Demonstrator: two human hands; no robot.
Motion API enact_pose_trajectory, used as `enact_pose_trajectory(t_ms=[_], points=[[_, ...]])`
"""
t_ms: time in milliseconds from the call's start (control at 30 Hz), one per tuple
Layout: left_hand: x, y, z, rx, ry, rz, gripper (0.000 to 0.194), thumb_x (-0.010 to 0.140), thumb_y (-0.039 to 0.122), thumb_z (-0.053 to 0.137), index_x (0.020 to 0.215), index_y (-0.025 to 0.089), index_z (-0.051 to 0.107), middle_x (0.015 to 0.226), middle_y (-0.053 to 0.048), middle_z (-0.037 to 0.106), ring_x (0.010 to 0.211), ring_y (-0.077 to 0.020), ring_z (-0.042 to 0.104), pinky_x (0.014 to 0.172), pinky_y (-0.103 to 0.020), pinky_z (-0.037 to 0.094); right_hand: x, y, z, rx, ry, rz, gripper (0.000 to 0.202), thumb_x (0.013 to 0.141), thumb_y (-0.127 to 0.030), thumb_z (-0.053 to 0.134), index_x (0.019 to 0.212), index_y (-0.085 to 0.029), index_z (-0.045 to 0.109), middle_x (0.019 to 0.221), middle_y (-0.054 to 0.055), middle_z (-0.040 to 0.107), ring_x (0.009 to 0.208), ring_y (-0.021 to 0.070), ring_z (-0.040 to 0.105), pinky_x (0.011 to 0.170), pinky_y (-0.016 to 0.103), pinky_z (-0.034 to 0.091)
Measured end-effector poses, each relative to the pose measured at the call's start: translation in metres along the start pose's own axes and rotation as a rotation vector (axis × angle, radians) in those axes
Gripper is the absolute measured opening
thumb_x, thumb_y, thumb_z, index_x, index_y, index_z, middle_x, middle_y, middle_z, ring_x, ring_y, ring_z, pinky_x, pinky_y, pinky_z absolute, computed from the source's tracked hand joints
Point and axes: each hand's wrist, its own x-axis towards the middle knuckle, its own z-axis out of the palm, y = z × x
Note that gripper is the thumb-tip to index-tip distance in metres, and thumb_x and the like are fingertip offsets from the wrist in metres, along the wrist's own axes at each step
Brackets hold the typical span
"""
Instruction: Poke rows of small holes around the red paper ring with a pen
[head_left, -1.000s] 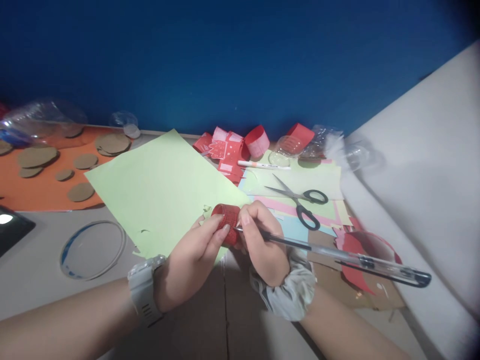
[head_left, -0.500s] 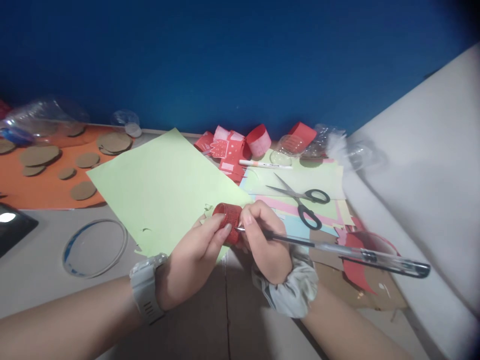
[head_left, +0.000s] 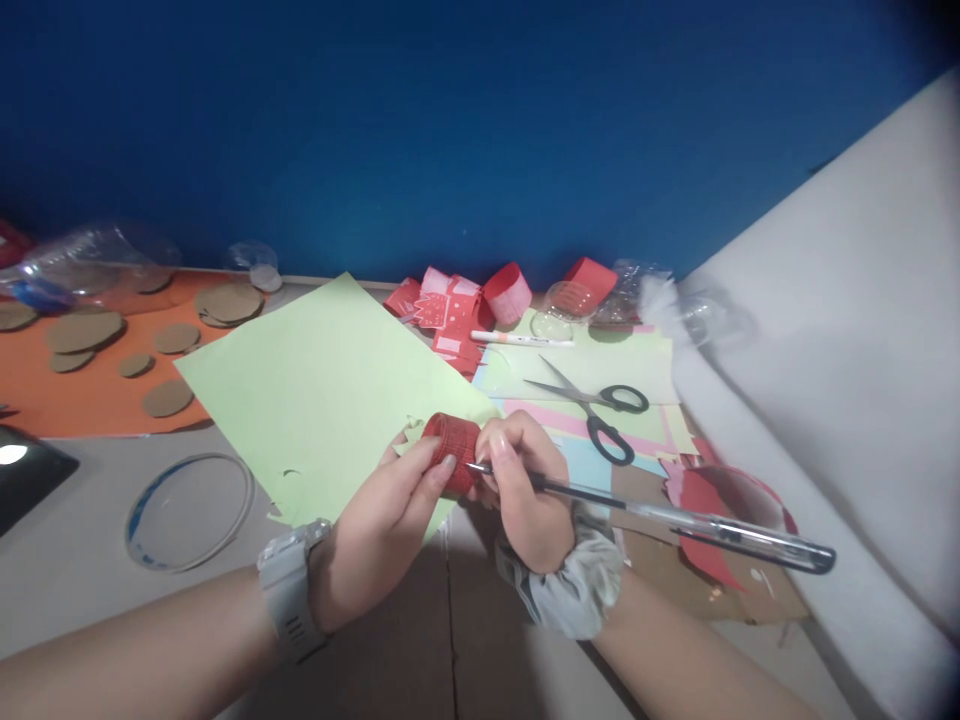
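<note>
A small red paper ring [head_left: 455, 446], marked with dark lines, is pinched between the thumb and fingers of my left hand [head_left: 386, 510]. My right hand [head_left: 530, 490] grips a clear pen [head_left: 660, 510] with a black end, its tip beside the ring's right side; whether it touches I cannot tell. The far side of the ring and some fingers of both hands are hidden. Beneath and behind my left hand lies a light green sheet of paper [head_left: 330, 380] with a ragged lower edge.
Black-handled scissors [head_left: 592, 400] lie spread on coloured papers at right, near a white marker [head_left: 521, 339]. Red paper pieces [head_left: 454, 305] stand along the blue wall. At left are cardboard discs [head_left: 86, 330] on orange paper [head_left: 30, 385] and a roll-like ring [head_left: 189, 512].
The view has shifted slightly, so the table things sit a little lower and most at right further left. The pen tip now shows more beside the red ring. Both hands keep their hold.
</note>
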Motion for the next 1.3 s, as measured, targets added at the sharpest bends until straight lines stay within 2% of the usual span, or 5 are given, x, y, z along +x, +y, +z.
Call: enact_pose_trajectory(t_ms=[233,433,633,967,1300], points=[[0.004,0.002,-0.003,0.036,-0.017,0.083,0.025,0.099,0.029,0.038,0.084,0.024,0.057,0.088,-0.001,0.075,0.093,-0.0218,0.069,0.118,-0.042,0.034,-0.003,0.005,-0.001,-0.038,0.007,-0.049,0.025,0.104,-0.031,0.053,0.081,-0.023,0.053,0.066,-0.006,0.051,0.049,0.0095,0.048,0.051,0.027,0.039],[0.002,0.003,-0.006,0.028,-0.057,0.082,0.033,0.1,0.031,0.036,0.077,0.024,0.059,0.082,0.001,0.077,0.082,-0.0198,0.071,0.125,-0.043,0.025,-0.005,0.005,0.0,-0.106,0.035,-0.186,0.023,0.103,-0.031,0.051,0.082,-0.024,0.052,0.071,-0.003,0.054,0.052,0.012,0.049,0.05,0.028,0.04],[0.002,0.001,-0.006,0.071,-0.015,0.093,0.032,0.099,0.033,0.039,0.073,0.023,0.053,0.076,0.0,0.073,0.079,-0.0208,0.069,0.122,-0.047,0.031,-0.001,-0.004,0.002,-0.234,0.008,-0.274,0.024,0.102,-0.028,0.05,0.079,-0.023,0.051,0.069,-0.003,0.052,0.055,0.0121,0.046,0.054,0.028,0.039],[-0.002,0.009,-0.002,0.081,0.038,0.118,0.029,0.099,0.023,0.037,0.082,0.027,0.06,0.084,0.002,0.078,0.088,-0.0211,0.074,0.124,-0.041,0.033,-0.002,0.0,-0.001,-0.153,-0.002,0.014,0.031,0.105,-0.041,0.048,0.079,-0.023,0.05,0.067,-0.003,0.049,0.053,0.0127,0.047,0.051,0.028,0.038],[-0.006,0.001,-0.001,0.071,0.042,0.114,0.024,0.1,0.022,0.039,0.085,0.026,0.057,0.081,0.005,0.073,0.081,-0.0162,0.072,0.124,-0.034,0.032,0.0,-0.005,0.0,-0.184,-0.002,0.044,0.026,0.102,-0.032,0.05,0.078,-0.024,0.049,0.065,-0.004,0.047,0.053,0.0119,0.044,0.051,0.027,0.035]])
